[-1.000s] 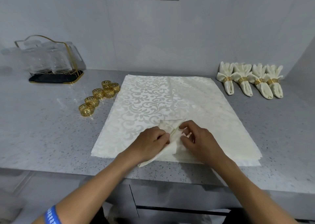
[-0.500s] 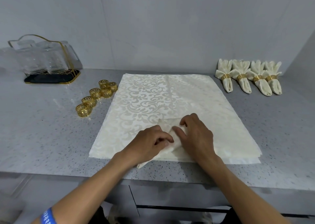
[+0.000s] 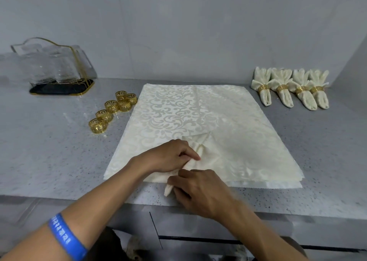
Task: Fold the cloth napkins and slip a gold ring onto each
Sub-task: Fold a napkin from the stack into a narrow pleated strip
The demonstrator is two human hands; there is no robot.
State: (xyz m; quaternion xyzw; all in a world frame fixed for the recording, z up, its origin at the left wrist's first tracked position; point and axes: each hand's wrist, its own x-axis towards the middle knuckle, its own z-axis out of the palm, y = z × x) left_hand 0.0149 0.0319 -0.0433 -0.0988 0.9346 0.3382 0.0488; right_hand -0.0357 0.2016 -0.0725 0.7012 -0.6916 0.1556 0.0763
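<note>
1. Head view: your left hand has its fingers curled, pinching the cream damask napkin folded into a narrow strip.
2. Your right hand grips that strip's near end, which pokes out left of its fingers.
3. Beneath both hands lies a flat stack of cream patterned napkins.
4. Six loose gold openwork rings sit well left of your left fingers.
5. Four ringed napkins lie far right.

Counter: grey, speckled.
Rack: gold-wired, black base, far left; apparently holds clear glasses.
Wristband: blue.
Wall: grey.
</note>
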